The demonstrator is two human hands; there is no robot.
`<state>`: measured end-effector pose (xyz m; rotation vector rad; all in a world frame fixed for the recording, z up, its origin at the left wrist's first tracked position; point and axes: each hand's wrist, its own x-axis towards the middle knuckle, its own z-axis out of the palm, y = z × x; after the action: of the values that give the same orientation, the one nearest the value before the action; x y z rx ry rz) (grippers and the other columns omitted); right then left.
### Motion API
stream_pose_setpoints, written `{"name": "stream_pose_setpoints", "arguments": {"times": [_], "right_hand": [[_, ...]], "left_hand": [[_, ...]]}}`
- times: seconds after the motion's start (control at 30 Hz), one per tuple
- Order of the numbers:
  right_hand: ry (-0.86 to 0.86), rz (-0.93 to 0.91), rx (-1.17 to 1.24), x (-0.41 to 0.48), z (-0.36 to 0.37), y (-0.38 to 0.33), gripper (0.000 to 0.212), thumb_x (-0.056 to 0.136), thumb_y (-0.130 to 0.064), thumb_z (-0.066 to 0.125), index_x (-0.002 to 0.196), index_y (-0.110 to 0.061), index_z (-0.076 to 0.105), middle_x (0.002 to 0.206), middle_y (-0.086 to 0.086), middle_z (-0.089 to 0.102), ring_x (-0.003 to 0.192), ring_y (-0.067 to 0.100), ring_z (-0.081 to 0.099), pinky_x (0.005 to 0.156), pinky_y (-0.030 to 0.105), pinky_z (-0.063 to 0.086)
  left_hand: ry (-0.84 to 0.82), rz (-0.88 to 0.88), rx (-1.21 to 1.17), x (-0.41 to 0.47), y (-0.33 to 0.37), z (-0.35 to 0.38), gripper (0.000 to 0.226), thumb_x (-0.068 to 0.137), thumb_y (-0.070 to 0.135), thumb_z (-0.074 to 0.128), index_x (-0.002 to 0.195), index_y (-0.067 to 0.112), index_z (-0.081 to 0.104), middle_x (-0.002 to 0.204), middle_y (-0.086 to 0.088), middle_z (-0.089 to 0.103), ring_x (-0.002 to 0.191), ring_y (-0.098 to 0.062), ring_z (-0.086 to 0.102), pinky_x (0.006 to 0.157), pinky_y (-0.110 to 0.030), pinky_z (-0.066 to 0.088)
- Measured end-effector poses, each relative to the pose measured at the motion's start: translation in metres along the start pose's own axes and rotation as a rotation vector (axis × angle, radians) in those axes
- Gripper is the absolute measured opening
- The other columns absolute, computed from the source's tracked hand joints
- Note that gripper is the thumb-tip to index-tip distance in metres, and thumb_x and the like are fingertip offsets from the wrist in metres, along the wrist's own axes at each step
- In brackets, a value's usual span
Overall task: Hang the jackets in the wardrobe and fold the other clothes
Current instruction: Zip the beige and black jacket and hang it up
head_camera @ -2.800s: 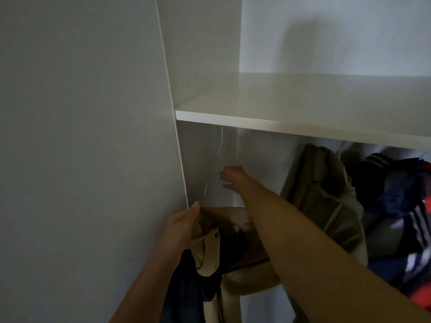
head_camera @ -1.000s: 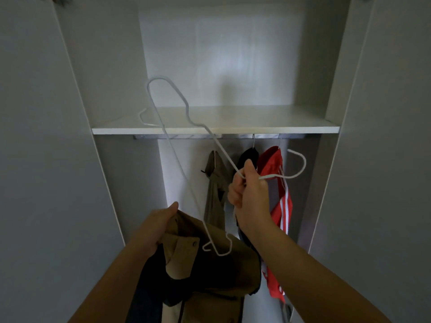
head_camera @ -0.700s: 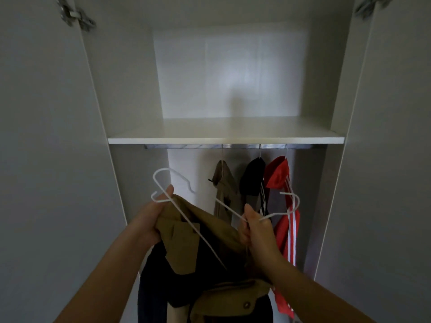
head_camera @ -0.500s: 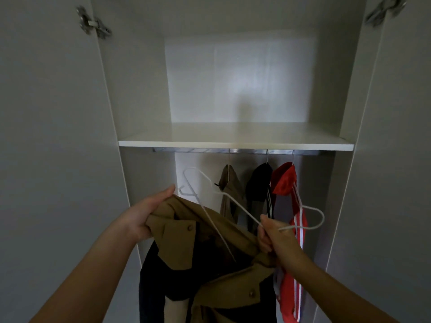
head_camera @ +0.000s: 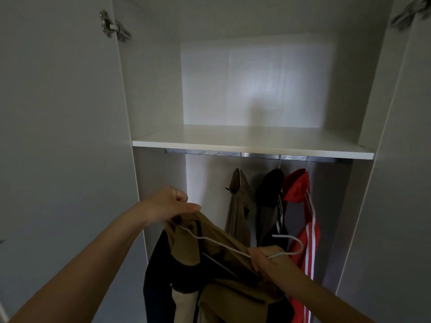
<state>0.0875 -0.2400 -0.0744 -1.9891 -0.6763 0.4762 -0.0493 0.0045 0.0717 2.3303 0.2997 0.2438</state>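
I stand in front of an open white wardrobe. My left hand (head_camera: 170, 205) grips the shoulder of a tan and dark jacket (head_camera: 210, 271) that hangs down in front of me. My right hand (head_camera: 268, 258) holds a white wire hanger (head_camera: 224, 244) by its neck, hook pointing right. The hanger's left arm lies inside the jacket's collar, near my left hand. On the rail (head_camera: 251, 155) under the shelf hang a tan jacket (head_camera: 238, 206), a black one (head_camera: 270, 206) and a red one with white stripes (head_camera: 303, 217).
A white shelf (head_camera: 251, 141) spans the wardrobe above the rail. The left door (head_camera: 58, 136) stands open with a metal hinge (head_camera: 114, 26) at its top; the right door (head_camera: 405, 159) is open too. The rail's left part carries no hangers.
I pulled the hanger off the rail and stepped back. Since half a second ago my right hand has lowered it, and its left arm has slid into the jacket's collar.
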Motion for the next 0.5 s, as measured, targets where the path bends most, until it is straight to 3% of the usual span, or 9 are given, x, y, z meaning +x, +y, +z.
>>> {"name": "stream_pose_setpoints", "arguments": {"times": [0.1, 0.2, 0.27, 0.37, 0.5], "right_hand": [[-0.028, -0.115, -0.010, 0.000, 0.001, -0.019, 0.052, 0.098, -0.037, 0.046, 0.049, -0.024, 0.054, 0.042, -0.009, 0.047, 0.038, 0.001, 0.043, 0.044, 0.010, 0.035], [-0.065, -0.074, 0.154, 0.013, -0.010, -0.028, 0.052, 0.099, -0.031, 0.049, 0.048, -0.018, 0.049, 0.040, -0.004, 0.039, 0.036, 0.009, 0.035, 0.040, 0.018, 0.031], [-0.067, -0.010, 0.214, 0.022, -0.022, -0.028, 0.055, 0.100, -0.029, 0.048, 0.046, -0.017, 0.045, 0.040, -0.002, 0.033, 0.035, 0.011, 0.029, 0.040, 0.018, 0.026], [-0.056, -0.002, 0.221, 0.030, -0.029, -0.024, 0.056, 0.100, -0.030, 0.048, 0.045, -0.020, 0.042, 0.041, -0.003, 0.030, 0.036, 0.011, 0.025, 0.042, 0.019, 0.024], [-0.047, 0.002, 0.250, 0.036, -0.030, -0.022, 0.058, 0.099, -0.032, 0.050, 0.042, -0.023, 0.042, 0.042, -0.003, 0.029, 0.036, 0.011, 0.025, 0.041, 0.020, 0.026]], "left_hand": [[0.073, 0.083, -0.035, 0.007, -0.002, 0.003, 0.053, 0.084, 0.026, 0.071, 0.050, 0.019, 0.031, 0.047, 0.007, 0.027, 0.040, -0.004, 0.026, 0.042, -0.012, 0.026], [0.009, 0.142, -0.084, 0.008, -0.010, -0.001, 0.053, 0.081, 0.020, 0.075, 0.050, 0.021, 0.032, 0.045, 0.011, 0.029, 0.041, -0.002, 0.028, 0.043, -0.012, 0.026], [-0.101, 0.147, 0.137, 0.010, -0.013, -0.004, 0.051, 0.079, 0.016, 0.076, 0.051, 0.021, 0.034, 0.047, 0.011, 0.034, 0.041, -0.002, 0.033, 0.042, -0.011, 0.025], [-0.195, 0.141, 0.704, 0.017, -0.015, -0.005, 0.039, 0.081, 0.018, 0.067, 0.056, 0.023, 0.037, 0.057, 0.010, 0.041, 0.048, -0.001, 0.039, 0.045, -0.012, 0.030], [-0.351, 0.138, 0.976, 0.023, -0.017, -0.001, 0.034, 0.086, 0.032, 0.063, 0.063, 0.024, 0.039, 0.067, 0.009, 0.048, 0.066, -0.008, 0.049, 0.052, -0.015, 0.032]]}}
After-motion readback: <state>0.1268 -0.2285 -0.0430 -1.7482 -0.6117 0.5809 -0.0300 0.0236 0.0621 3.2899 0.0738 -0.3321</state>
